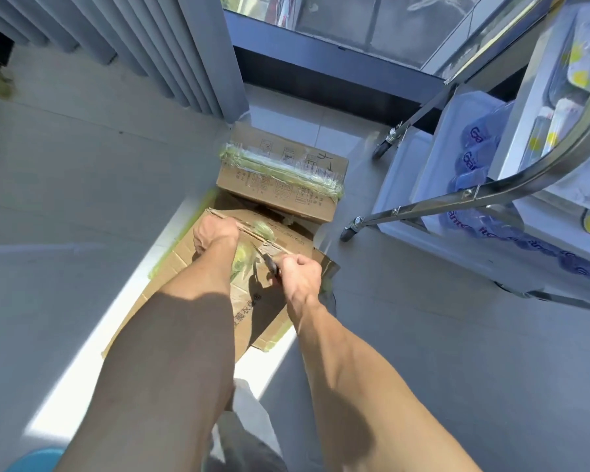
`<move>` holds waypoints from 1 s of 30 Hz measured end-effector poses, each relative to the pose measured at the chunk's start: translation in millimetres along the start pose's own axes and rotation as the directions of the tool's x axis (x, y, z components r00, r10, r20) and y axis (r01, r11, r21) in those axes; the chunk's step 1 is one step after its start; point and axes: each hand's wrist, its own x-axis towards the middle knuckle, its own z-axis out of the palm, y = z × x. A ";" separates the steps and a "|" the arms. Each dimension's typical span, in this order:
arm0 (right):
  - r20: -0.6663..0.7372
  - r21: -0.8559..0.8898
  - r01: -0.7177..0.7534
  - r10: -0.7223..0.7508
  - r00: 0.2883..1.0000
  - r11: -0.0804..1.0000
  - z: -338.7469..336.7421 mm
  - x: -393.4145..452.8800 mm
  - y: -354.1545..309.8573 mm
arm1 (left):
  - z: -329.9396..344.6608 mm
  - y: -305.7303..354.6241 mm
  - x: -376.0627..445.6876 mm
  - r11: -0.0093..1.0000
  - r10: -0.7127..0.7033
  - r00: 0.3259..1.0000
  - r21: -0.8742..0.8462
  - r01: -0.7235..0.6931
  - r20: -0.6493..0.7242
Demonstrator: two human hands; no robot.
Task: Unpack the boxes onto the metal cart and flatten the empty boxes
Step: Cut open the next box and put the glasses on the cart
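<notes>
The opened cardboard box [218, 301] lies on the floor under both hands, its long axis running away from the person toward the sealed box [280, 178] just beyond. The left hand [215, 233] curls over the box's far upper edge, gripping the flap. The right hand [300, 277], nearer the person and to the right, is closed round a dark tool [271, 265], probably a cutter, whose tip points toward the left hand along the green tape [244, 260]. The cut likely runs between the hands. The metal cart [423, 207] stands well off right of the right hand, already loaded
</notes>
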 end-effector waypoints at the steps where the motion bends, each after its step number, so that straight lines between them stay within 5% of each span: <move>1: 0.022 0.064 -0.051 0.050 0.999 0.997 3.5 -0.8 1.2 | -1.2 -1.5 3.0 1.000 -0.006 1.000 -0.021 0.006 -0.009; 4: 0.062 0.112 -0.152 0.146 0.987 0.982 15.4 -6.3 2.1 | -1.4 -4.2 -0.7 1.000 0.004 1.000 -0.008 -0.004 -0.002; 7: -0.051 0.121 -0.160 0.167 0.985 0.980 30.4 -4.8 6.6 | 5.3 -14.0 -10.8 0.998 0.032 0.998 0.043 -0.035 0.061; 12: -0.297 -0.169 0.063 -0.112 0.948 0.984 52.3 6.1 24.3 | 22.8 -47.8 -12.7 0.994 0.110 0.965 0.002 -0.114 0.239; 19: -0.141 -0.088 0.033 -0.045 0.989 0.996 52.5 23.9 49.9 | 25.3 -82.7 6.9 0.977 0.165 0.854 -0.203 -0.072 0.494; 22: -0.156 -0.057 0.073 -0.081 0.984 0.996 54.8 25.0 46.5 | 38.9 -93.9 10.8 0.991 0.135 0.894 -0.050 -0.126 0.427; 25: -0.123 0.001 0.065 -0.064 0.990 0.998 65.0 25.3 47.5 | 49.4 -97.6 13.0 0.992 0.101 0.960 -0.099 -0.077 0.262; 27: -0.094 -0.016 0.104 -0.105 0.990 0.994 72.5 28.2 49.5 | 45.7 -91.2 7.4 0.973 0.203 0.972 -0.135 -0.186 0.120; 30: -0.123 0.051 0.159 -0.151 0.981 0.986 82.6 27.5 40.9 | 44.5 -85.2 9.5 0.945 0.296 0.949 -0.175 -0.275 0.106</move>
